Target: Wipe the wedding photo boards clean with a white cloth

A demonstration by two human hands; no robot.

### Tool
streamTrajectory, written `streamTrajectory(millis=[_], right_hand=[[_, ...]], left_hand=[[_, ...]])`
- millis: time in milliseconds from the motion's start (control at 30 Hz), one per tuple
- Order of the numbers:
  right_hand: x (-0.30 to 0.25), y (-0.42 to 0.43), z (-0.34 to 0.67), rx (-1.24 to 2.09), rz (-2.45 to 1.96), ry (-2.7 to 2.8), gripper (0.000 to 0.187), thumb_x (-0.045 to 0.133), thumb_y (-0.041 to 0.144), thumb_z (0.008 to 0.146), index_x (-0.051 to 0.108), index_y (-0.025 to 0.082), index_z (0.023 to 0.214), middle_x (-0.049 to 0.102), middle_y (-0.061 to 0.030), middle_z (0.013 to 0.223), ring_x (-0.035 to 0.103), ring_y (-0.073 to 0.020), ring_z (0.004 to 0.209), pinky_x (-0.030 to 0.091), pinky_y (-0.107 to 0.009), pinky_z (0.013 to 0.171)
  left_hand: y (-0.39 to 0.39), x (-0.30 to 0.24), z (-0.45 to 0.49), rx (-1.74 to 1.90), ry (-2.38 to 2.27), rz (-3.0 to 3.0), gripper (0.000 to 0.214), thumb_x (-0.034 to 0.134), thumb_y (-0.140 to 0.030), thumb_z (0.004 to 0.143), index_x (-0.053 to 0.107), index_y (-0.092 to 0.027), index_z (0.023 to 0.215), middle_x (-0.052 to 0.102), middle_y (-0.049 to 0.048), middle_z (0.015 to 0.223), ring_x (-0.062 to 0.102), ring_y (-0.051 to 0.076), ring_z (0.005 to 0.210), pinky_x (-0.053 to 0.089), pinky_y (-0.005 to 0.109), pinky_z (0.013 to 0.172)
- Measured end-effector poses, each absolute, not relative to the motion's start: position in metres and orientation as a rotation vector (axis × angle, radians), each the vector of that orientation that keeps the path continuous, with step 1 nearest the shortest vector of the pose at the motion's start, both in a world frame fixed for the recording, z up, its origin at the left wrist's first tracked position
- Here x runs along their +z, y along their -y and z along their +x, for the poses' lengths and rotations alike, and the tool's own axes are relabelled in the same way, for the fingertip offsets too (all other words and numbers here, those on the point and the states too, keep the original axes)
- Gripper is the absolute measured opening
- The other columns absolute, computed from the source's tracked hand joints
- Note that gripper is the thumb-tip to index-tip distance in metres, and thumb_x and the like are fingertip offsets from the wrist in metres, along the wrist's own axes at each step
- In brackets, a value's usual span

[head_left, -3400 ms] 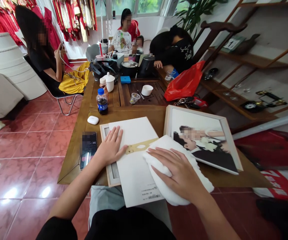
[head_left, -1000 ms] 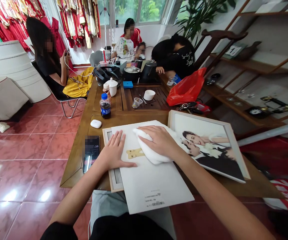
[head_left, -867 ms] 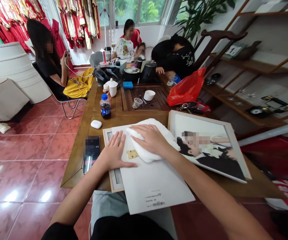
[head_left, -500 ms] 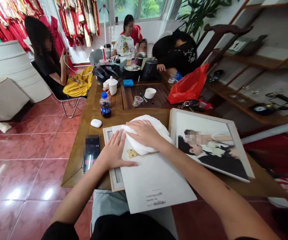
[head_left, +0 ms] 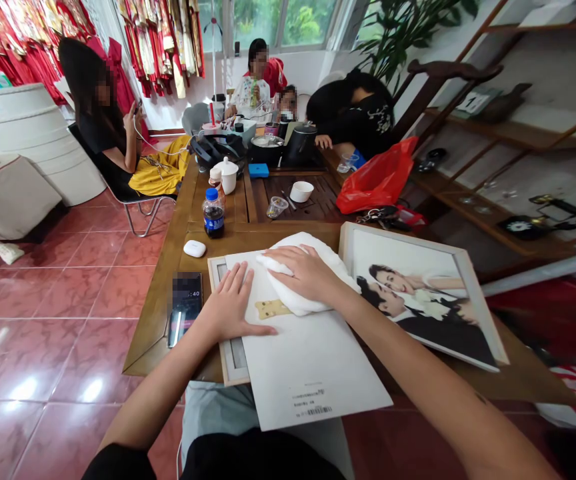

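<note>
A flat white board or book [head_left: 318, 360], with a small tan cartoon animal and a barcode printed on it, lies tilted over a pale wooden frame [head_left: 217, 268]. My left hand [head_left: 229, 305] presses flat on its left part, fingers stretched and thumb spread. My right hand [head_left: 305, 270] rests on a bunched white cloth [head_left: 298, 301], fingers curled over it against the board's upper part. Part of the cloth hides beneath that hand and wrist. To the right lies a framed photo [head_left: 428, 327] of a couple, close beside the cloth.
On the wooden table [head_left: 153, 333] are a phone [head_left: 186, 313], a white earbud case [head_left: 195, 249], a cola bottle [head_left: 213, 213], a lidded white cup [head_left: 227, 175], a small bowl [head_left: 301, 192] and a red plastic bag [head_left: 378, 177]. Several people sit around; wooden shelves [head_left: 518, 133] stand right.
My right hand has slid rightward across the board with the cloth, baring more of the printed animal. My left hand stays flat in place.
</note>
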State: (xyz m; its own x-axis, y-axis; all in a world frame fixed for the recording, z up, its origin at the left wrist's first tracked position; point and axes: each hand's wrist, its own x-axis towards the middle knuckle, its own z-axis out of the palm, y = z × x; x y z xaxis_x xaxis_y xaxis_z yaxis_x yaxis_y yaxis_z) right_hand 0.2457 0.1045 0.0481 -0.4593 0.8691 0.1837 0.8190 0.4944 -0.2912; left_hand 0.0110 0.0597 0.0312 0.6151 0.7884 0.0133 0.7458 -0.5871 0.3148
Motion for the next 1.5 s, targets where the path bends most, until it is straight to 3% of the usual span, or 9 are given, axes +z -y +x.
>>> streamTrajectory(millis=[733, 933, 1033, 1167, 1333, 1500], right_hand=[[0.049, 0.024, 0.278, 0.067, -1.034, 2.74, 0.054, 0.051, 0.036, 0.098, 0.048, 0.026, 0.151, 0.058, -0.0065, 0.148, 0.05, -0.0314, 0.138, 0.035, -0.056, 0.108], [0.056, 0.061, 0.293, 0.168, -0.952, 2.765, 0.057, 0.053, 0.039, 0.099, 0.042, 0.029, 0.154, 0.059, -0.0044, 0.147, 0.055, -0.0271, 0.135, 0.038, -0.049, 0.109], [0.059, 0.053, 0.294, 0.15, -1.105, 2.536, 0.054, 0.047, 0.034, 0.102, 0.039, 0.028, 0.156, 0.061, -0.0056, 0.145, 0.057, -0.0244, 0.133, 0.04, -0.046, 0.11], [0.061, 0.014, 0.282, 0.114, -1.415, 2.26, 0.047, 0.042, 0.037, 0.104, 0.049, 0.029, 0.149, 0.065, -0.007, 0.139, 0.06, -0.0274, 0.128, 0.043, -0.051, 0.107], [0.058, -0.044, 0.261, 0.086, -1.541, 2.275, 0.046, 0.038, 0.037, 0.103, 0.056, 0.023, 0.143, 0.065, -0.0109, 0.14, 0.059, -0.0299, 0.128, 0.039, -0.056, 0.11], [0.055, -0.066, 0.256, 0.134, -1.526, 2.352, 0.045, 0.037, 0.038, 0.104, 0.059, 0.023, 0.14, 0.064, -0.0108, 0.14, 0.059, -0.0297, 0.128, 0.039, -0.057, 0.109]], left_hand=[[-0.057, 0.032, 0.013, 0.251, -1.234, 2.582, 0.135, 0.042, -0.101, 0.067, 0.018, -0.007, 0.161, 0.014, 0.0223, 0.169, 0.01, 0.035, 0.158, 0.017, 0.048, 0.128], [-0.058, 0.033, 0.013, 0.205, -1.232, 2.571, 0.139, 0.038, -0.103, 0.065, 0.017, -0.005, 0.161, 0.01, 0.0229, 0.169, 0.008, 0.036, 0.158, 0.015, 0.048, 0.129], [-0.058, 0.032, 0.012, 0.212, -1.228, 2.578, 0.139, 0.036, -0.103, 0.066, 0.016, -0.005, 0.161, 0.009, 0.0232, 0.169, 0.006, 0.036, 0.158, 0.014, 0.048, 0.129], [-0.058, 0.031, 0.011, 0.238, -1.218, 2.587, 0.137, 0.041, -0.102, 0.066, 0.014, -0.007, 0.162, 0.01, 0.0232, 0.169, 0.006, 0.036, 0.158, 0.016, 0.05, 0.128], [-0.059, 0.035, 0.011, 0.206, -1.21, 2.579, 0.137, 0.047, -0.1, 0.066, 0.015, -0.007, 0.162, 0.01, 0.0245, 0.168, 0.007, 0.037, 0.158, 0.017, 0.052, 0.128], [-0.059, 0.036, 0.012, 0.19, -1.229, 2.576, 0.138, 0.049, -0.099, 0.066, 0.017, -0.004, 0.161, 0.012, 0.0253, 0.168, 0.006, 0.037, 0.158, 0.015, 0.05, 0.128]])
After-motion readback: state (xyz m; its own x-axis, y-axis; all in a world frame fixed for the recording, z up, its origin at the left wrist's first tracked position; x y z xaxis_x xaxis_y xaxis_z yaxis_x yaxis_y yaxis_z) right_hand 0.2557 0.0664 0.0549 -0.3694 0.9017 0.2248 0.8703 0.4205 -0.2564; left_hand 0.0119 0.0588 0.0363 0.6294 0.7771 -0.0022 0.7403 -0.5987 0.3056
